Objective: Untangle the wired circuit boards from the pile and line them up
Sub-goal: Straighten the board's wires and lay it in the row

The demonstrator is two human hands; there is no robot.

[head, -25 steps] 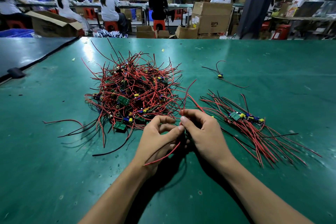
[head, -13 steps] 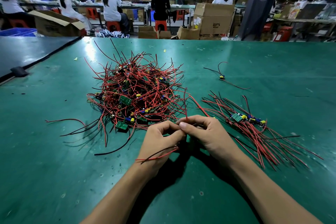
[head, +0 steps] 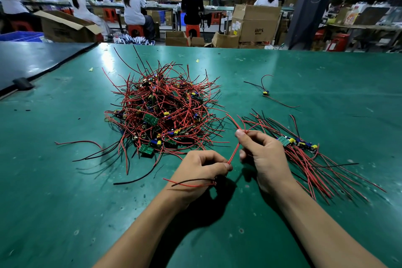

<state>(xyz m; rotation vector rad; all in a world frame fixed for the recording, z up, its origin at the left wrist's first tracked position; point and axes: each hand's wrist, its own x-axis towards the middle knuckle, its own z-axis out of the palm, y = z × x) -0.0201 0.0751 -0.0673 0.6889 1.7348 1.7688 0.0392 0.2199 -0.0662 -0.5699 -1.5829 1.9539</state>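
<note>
A tangled pile (head: pixel 162 113) of small green circuit boards with red and black wires lies in the middle of the green table (head: pixel 304 76). To its right, a row of lined-up boards (head: pixel 297 142) lies with wires fanned toward me. My left hand (head: pixel 201 169) is curled round a board's wires; red and black wire ends (head: pixel 189 183) stick out to its left. My right hand (head: pixel 263 156) pinches a red wire (head: pixel 233 154) that runs down to my left hand. The held board itself is hidden in my left fist.
A single loose component with wires (head: pixel 265 93) lies at the back right of the table. A dark table (head: pixel 32 61) adjoins at the left. Beyond the far edge are cardboard boxes (head: pixel 255 23) and seated workers at benches.
My hands have drawn apart; the right hand lifted and pulled the red wire straight between them. The wire ends in my left hand swung lower and leftward.
</note>
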